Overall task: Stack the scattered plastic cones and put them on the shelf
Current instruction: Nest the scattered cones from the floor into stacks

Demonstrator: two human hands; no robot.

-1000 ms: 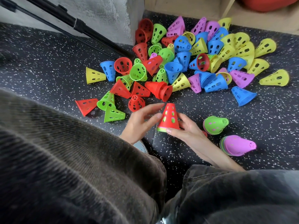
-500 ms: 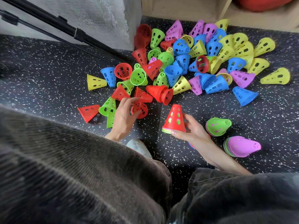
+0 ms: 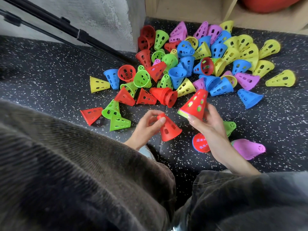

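Left hand [image 3: 146, 125] pinches a single red cone [image 3: 168, 129] near its tip; right hand [image 3: 206, 121] grips a mixed-colour stack [image 3: 194, 105], red outermost, tilted and held above the floor [image 3: 50, 67]. Most cones lie scattered in a pile [image 3: 191, 64] ahead; the shelf [image 3: 191, 7] stands beyond it. Risks, as judged: the loose cone may meet the stack off-axis and jam or skid off; the fingertip pinch may slip; the tilted stack may shed inner cones. A second stack [image 3: 248, 148] lies beside the right forearm and could be knocked.
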